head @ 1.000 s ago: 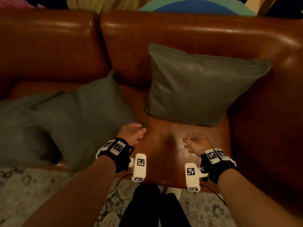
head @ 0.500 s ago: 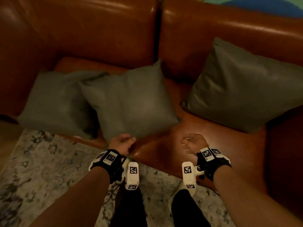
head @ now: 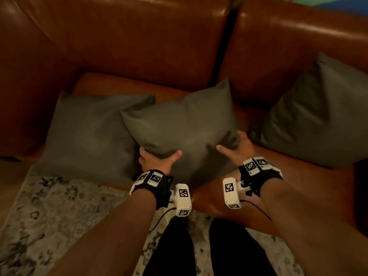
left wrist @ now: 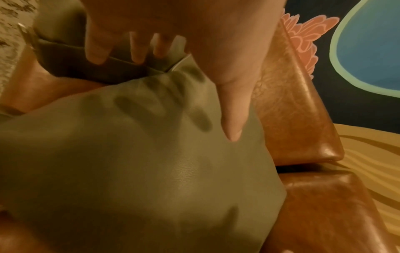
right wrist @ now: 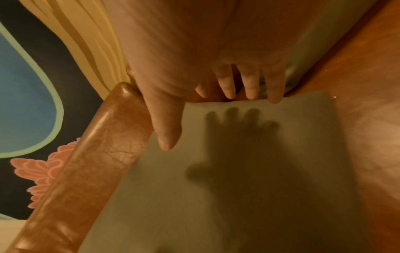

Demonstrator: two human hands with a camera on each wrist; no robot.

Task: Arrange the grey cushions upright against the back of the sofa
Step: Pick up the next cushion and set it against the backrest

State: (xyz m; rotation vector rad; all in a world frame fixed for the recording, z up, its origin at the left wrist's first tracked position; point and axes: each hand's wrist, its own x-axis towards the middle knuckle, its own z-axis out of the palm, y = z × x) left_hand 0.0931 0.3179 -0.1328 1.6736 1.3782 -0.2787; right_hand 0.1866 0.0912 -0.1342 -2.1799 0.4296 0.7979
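Note:
Three grey cushions are on the brown leather sofa (head: 139, 46). The left cushion (head: 87, 132) lies flat on the seat. The middle cushion (head: 183, 124) lies tilted, overlapping the left one. The right cushion (head: 318, 120) stands upright against the sofa back. My left hand (head: 159, 156) is at the middle cushion's near-left edge, thumb over the top face, fingers (left wrist: 97, 49) straight and reaching past the edge. My right hand (head: 235, 146) is spread at its right edge, fingers (right wrist: 251, 85) straight above the cushion face (right wrist: 238, 188), where they cast a shadow.
Bare seat leather (head: 298, 186) shows in front of the right cushion. A patterned rug (head: 59, 216) lies before the sofa, and my dark-trousered legs (head: 199, 251) stand at its front edge. A painted wall (left wrist: 368, 51) rises behind the sofa back.
Both hands have moved forward from the seat's front edge and spread out at the two sides of the middle cushion. The head view has swung left and closer.

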